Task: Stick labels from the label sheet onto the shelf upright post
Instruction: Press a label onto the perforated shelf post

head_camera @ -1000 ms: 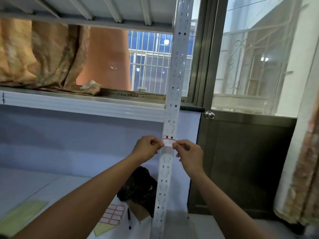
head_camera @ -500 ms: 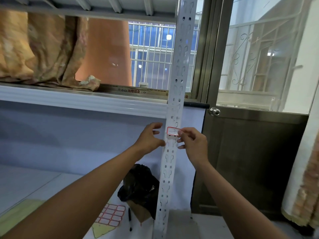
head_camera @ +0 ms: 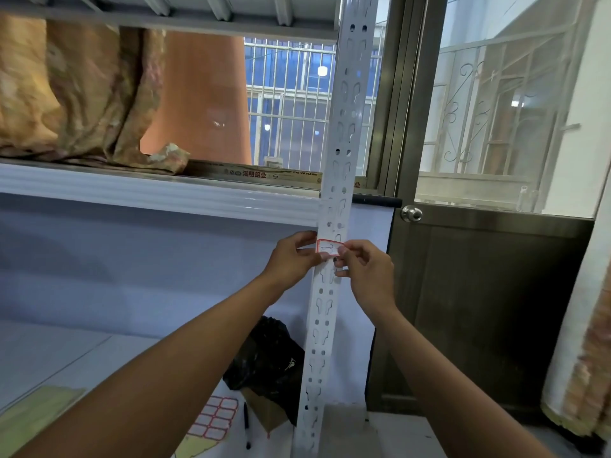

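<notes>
A white label [head_camera: 327, 247] with a red border lies across the front of the white perforated upright post [head_camera: 344, 133], just below the middle shelf's edge. My left hand [head_camera: 292, 259] is at the label's left end, its thumb on the lower left corner and its fingers curled at the post's edge. My right hand [head_camera: 365, 269] pinches the label's right end between thumb and forefinger. The label sheet [head_camera: 216, 419], with red-bordered labels, lies on the lower shelf board by the post's foot.
A black pen [head_camera: 246, 424] and a black bag [head_camera: 267, 358] lie beside the sheet. The white shelf beam [head_camera: 158, 195] carries patterned cloth [head_camera: 76, 94]. A dark door with a round knob [head_camera: 411, 213] stands right of the post, and a curtain [head_camera: 582, 358] hangs at the far right.
Both hands carried the label up the post to just below the shelf beam. My left hand let go half a second ago and is now back on the label's left end.
</notes>
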